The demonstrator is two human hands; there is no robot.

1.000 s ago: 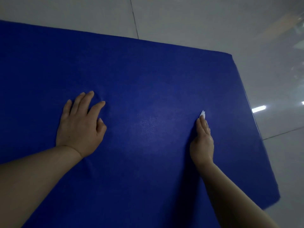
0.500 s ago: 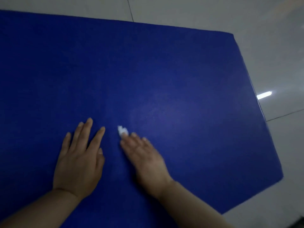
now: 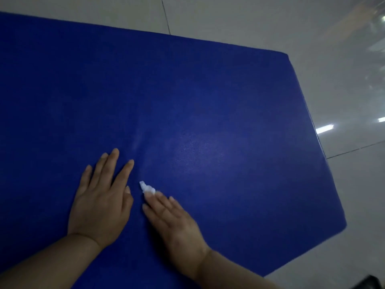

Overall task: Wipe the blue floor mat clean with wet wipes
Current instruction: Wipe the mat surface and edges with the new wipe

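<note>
On a pale tiled floor [image 3: 229,17], a blue mat [image 3: 208,101] lies flat; the left hand [image 3: 100,201] presses it with spread fingers, while the right hand [image 3: 173,220], fingers straight, pushes a white wipe [image 3: 146,187].

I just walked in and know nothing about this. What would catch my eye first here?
First, the big blue floor mat, which fills most of the view on pale floor tiles. Next, two bare hands lying flat on it near the bottom: the left hand with spread fingers, and close beside it the right hand pressing a small white wet wipe that peeks out past its fingertips.
</note>
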